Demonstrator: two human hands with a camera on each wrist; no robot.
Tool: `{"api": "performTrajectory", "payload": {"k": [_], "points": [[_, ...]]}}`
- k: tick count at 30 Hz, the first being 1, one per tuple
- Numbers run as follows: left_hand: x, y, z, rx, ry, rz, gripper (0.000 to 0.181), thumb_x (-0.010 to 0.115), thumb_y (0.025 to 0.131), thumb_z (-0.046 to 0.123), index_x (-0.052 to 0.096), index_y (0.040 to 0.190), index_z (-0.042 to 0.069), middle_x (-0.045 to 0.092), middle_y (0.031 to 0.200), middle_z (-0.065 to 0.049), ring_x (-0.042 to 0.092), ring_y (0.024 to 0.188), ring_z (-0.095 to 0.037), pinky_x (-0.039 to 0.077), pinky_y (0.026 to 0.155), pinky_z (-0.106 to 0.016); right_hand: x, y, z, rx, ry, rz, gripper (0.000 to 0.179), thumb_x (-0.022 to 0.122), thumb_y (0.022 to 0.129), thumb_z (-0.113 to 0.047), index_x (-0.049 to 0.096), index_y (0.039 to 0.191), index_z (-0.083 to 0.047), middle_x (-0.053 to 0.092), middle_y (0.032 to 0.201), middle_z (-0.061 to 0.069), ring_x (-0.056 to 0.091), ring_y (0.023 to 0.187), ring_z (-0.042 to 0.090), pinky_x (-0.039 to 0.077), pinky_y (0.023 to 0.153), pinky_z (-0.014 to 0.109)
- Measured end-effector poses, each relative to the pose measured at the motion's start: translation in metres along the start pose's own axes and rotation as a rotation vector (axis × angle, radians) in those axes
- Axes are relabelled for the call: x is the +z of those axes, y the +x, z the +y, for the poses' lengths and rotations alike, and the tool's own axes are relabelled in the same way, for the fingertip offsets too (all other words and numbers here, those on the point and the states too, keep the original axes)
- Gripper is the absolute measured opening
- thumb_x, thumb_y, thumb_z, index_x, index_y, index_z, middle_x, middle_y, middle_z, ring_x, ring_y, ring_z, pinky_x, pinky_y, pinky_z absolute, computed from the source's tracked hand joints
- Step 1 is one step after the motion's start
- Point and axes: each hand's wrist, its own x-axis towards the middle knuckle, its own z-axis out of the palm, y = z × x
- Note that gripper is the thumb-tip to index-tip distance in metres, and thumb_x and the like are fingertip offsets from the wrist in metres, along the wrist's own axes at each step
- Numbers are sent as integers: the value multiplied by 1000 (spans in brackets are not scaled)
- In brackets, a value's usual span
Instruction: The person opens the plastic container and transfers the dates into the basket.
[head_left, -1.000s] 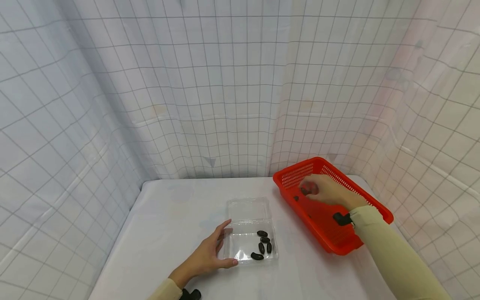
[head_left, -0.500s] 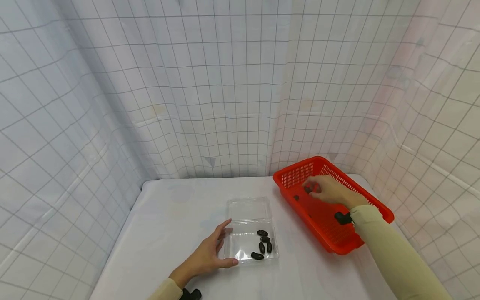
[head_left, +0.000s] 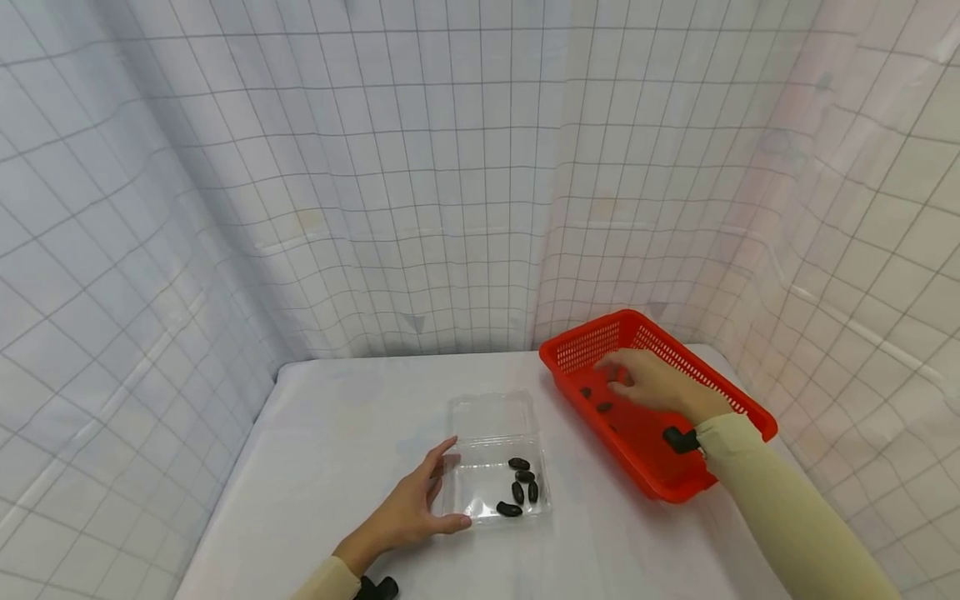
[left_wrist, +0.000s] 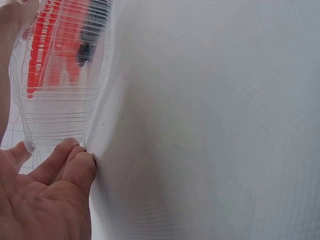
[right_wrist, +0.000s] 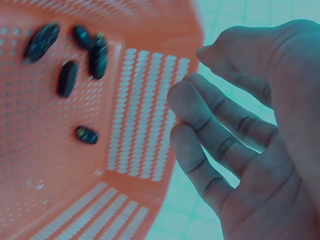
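Note:
My left hand (head_left: 408, 508) holds the left side of a clear plastic box (head_left: 474, 487), thumb at its front edge and fingers at its back left. The box's hinged lid (head_left: 491, 415) lies folded back. Several dark dates (head_left: 518, 492) lie in the right part of the box. In the left wrist view, fingertips (left_wrist: 80, 167) press against the ribbed plastic wall. My right hand (head_left: 652, 383) is over the red basket (head_left: 678, 492), partly hiding its inside. Seen from the right wrist, its bent, spread fingers (right_wrist: 192, 107) hold nothing, and several dates (right_wrist: 67, 79) lie on the basket's floor.
A white cloth covers the table (head_left: 352, 425). White grid-patterned curtains (head_left: 435, 208) stand close behind and on both sides. The basket's raised rim lies to the right of the box, near the table's back right corner.
Earlier, a dark date was at my right fingertips; now they hold nothing, and one more date shows on the basket floor below. The left hand keeps its place on the box.

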Motion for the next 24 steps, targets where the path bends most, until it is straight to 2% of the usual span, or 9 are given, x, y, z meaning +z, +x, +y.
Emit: {"api": "performTrajectory", "payload": {"k": [5, 9, 14, 16, 20, 24], "points": [[-1, 1, 0, -1, 1, 2, 126, 103, 92, 36, 22, 186, 14, 45, 182, -30, 45, 170, -56, 43, 135, -53, -4, 4, -32, -89, 2, 16, 36, 80, 106, -4, 79, 142, -11, 78, 117, 2, 62, 95, 13, 61, 84, 28], [-1, 2, 1, -5, -3, 2, 127, 103, 91, 35, 22, 186, 14, 45, 183, -29, 44, 170, -57, 43, 135, -53, 1, 10, -61, -193, -6, -9, 36, 79, 107, -5, 80, 142, -13, 80, 124, 0, 69, 102, 15, 67, 91, 32], [-1, 1, 2, -7, -11, -1, 127, 103, 91, 34, 22, 186, 14, 44, 183, -30, 42, 171, -57, 43, 135, -53, 17, 15, -90, -289, 20, -115, 36, 80, 107, -4, 80, 141, -14, 80, 126, 1, 76, 104, 11, 71, 94, 30], [-1, 0, 1, -9, -13, -2, 127, 103, 91, 34, 22, 186, 14, 44, 183, -30, 43, 171, -57, 43, 135, -53, 25, 16, -101, -289, 24, -171, 36, 81, 107, -7, 80, 141, -17, 79, 124, 0, 76, 102, 9, 70, 92, 27], [0, 0, 1, -11, -15, -1, 127, 103, 91, 35, 22, 186, 14, 44, 183, -30, 44, 170, -56, 43, 135, -54, 41, 17, -116, -281, -8, -261, 38, 84, 107, -14, 80, 144, -24, 79, 129, -5, 76, 109, 9, 68, 98, 24], [1, -1, 1, -12, -13, 3, 127, 103, 91, 35, 23, 186, 14, 44, 182, -30, 45, 170, -56, 43, 135, -54, 56, 22, -127, -298, -14, -345, 40, 87, 106, -15, 80, 144, -24, 79, 132, -1, 76, 110, 10, 68, 99, 23]]}}
